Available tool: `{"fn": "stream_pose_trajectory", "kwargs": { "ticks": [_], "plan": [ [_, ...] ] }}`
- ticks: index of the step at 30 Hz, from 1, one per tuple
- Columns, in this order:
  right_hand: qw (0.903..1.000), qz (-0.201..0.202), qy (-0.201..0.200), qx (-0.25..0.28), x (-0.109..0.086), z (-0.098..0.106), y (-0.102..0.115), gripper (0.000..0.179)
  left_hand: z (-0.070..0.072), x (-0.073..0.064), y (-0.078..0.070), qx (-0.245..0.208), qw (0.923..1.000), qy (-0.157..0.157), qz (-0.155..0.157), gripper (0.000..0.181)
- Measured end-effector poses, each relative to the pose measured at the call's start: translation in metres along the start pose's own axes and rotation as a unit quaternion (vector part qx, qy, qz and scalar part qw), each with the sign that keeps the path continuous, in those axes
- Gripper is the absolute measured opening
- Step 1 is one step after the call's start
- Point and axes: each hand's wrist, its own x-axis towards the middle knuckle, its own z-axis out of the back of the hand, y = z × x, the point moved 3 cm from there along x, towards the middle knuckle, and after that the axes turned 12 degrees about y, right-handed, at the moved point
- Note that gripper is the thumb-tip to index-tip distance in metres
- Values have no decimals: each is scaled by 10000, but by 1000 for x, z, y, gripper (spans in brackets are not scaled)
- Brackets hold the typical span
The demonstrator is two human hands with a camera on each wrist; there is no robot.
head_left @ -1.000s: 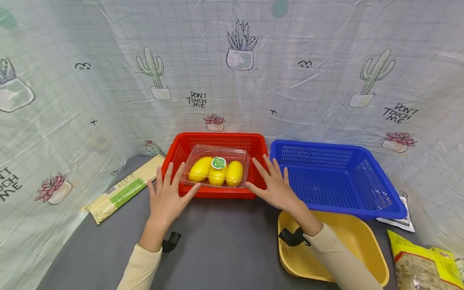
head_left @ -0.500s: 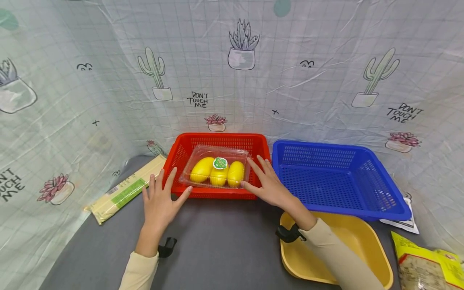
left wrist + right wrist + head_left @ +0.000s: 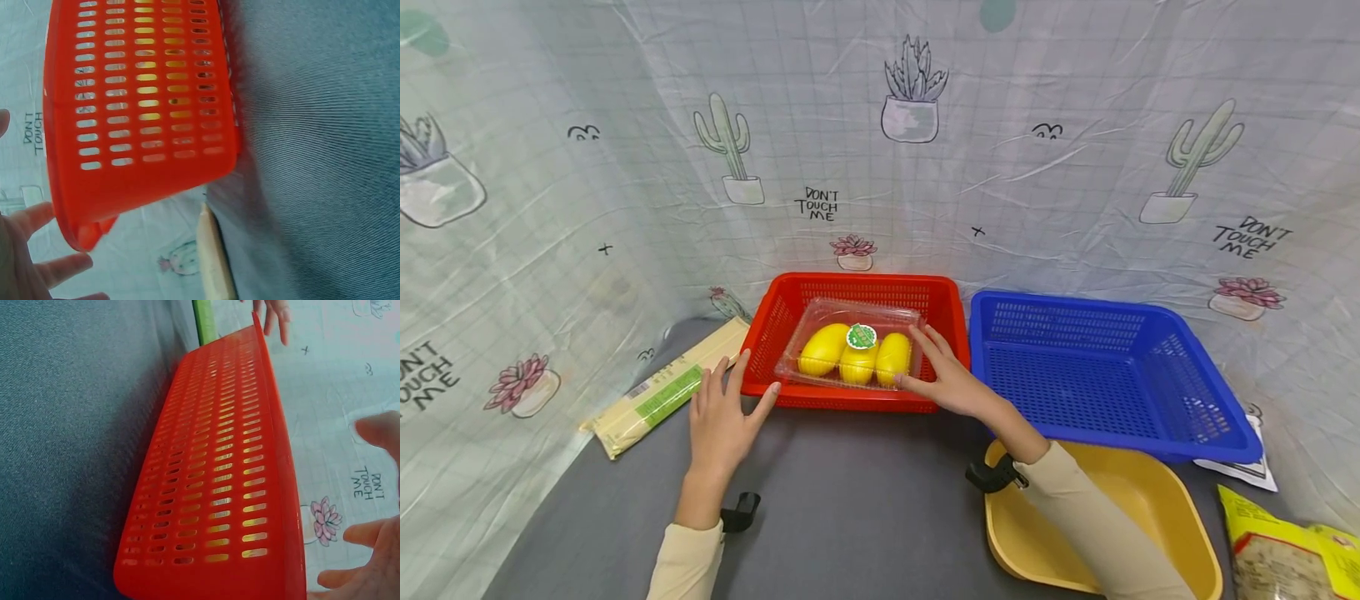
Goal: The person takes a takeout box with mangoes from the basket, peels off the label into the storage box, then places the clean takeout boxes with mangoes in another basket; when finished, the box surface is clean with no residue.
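A clear plastic box [image 3: 822, 313] with three yellow fruits, mangoes by their look, lies inside the red basket [image 3: 857, 403]. A round green and white sticker [image 3: 861, 336] marks its lid. My left hand [image 3: 721, 425] is at the basket's left front corner, fingers extended and thumb spread apart; in the left wrist view its fingertips [image 3: 65, 267] are close to the rim. Over the basket's right side, my right hand [image 3: 951, 385] reaches toward the box's right edge, fingers slightly bent. Whether it touches the box cannot be told. Neither hand grips anything.
A blue basket [image 3: 1097, 446] stands right of the red one. Before it is a yellow tub [image 3: 1138, 492], partly under my right forearm. A long cream and green packet [image 3: 662, 392] lies at left, a yellow bag [image 3: 1285, 546] at far right. A patterned curtain [image 3: 925, 183] hangs behind.
My left hand has moved left and slightly down, away from the box to the basket's corner. The right hand has shifted slightly toward the box, its fingers closer together. The view has turned a little.
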Motion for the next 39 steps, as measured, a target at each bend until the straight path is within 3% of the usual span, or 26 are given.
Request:
{"fn": "stream_pose_trajectory", "kwargs": {
  "ticks": [10, 18, 25, 31, 39],
  "plan": [
    [9997, 81, 44, 227, 12, -2, -1, 85, -7, 5, 13, -371, 9993, 55, 59, 73],
    [9995, -53, -90, 283, 24, -3, -3, 80, -12, 9, 20, -435, 9987, 212, 171, 86],
    [9989, -232, -200, 344, 36, -2, -8, 77, -15, 11, 24, -798, 9964, 247, 121, 90],
    [9954, -480, -381, 740, 44, 1, -16, 73, -18, 10, 25, -1300, 9912, 228, 112, 93],
    [9843, -862, -270, 1516, 50, -1, -22, 69, -24, 15, 28, -2133, 9766, 110, -229, 91]
  ]
}}
